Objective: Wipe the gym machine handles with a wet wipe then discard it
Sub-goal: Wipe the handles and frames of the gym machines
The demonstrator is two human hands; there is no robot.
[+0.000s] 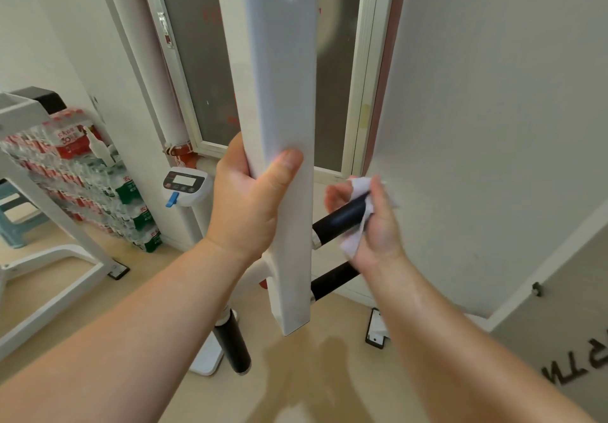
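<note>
Left hand (pixel 245 198) grip clamped round smooth white square post (pixel 279 93); right hand (pixel 371 221) grip wraps crumpled white wet wipe (pixel 353 240) round matte black cylindrical handle (pixel 339 221).

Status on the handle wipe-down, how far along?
Done: nothing provably; no handle shows a visible wiped mark. In hand: right hand wraps the wet wipe round the end of the upper black handle, left hand grips the white post. Left: the lower black handle and the bottom-left handle are untouched right now, and the wipe isn't discarded.
</note>
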